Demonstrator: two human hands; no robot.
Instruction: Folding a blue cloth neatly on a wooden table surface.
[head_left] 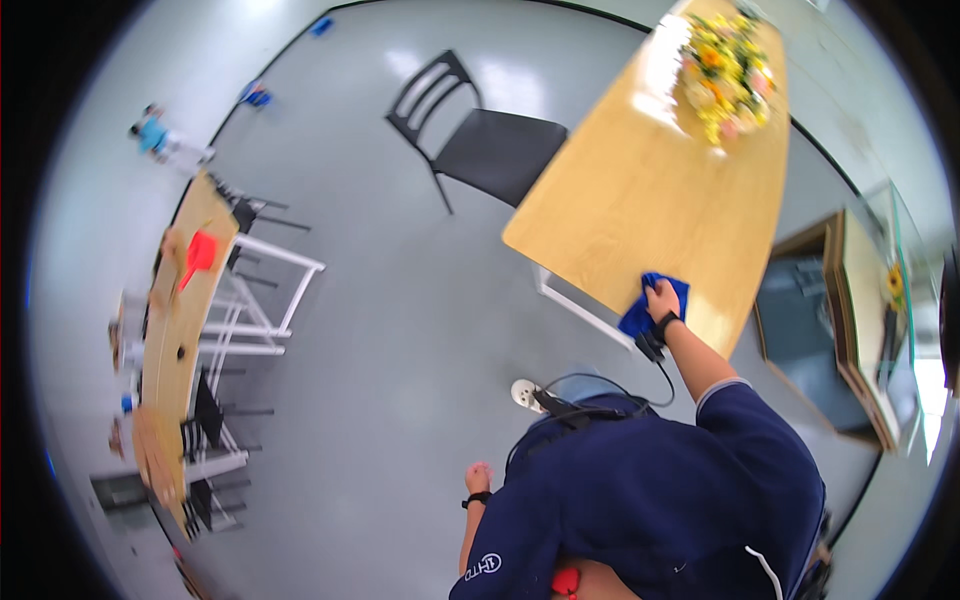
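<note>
My right hand [661, 299] is closed on a blue cloth [637, 316]. The cloth lies bunched at the near edge of a light wooden table [640, 200], partly over the rim. My left hand [479, 477] hangs low at my side, away from the table, its fingers curled with nothing visible in them. Both wrists wear black bands, and a cable runs from the right one toward my waist. On the far part of the table lies a bunch of yellow, orange and pink flowers [722, 80].
A black chair [500, 150] stands at the table's left side. Right of the table is a wooden-edged case [845, 330] with glass. Across the grey floor [370, 400], a long table [170, 340] with black chairs carries a red scoop-like thing [200, 250]. Another person [160, 137] is far left.
</note>
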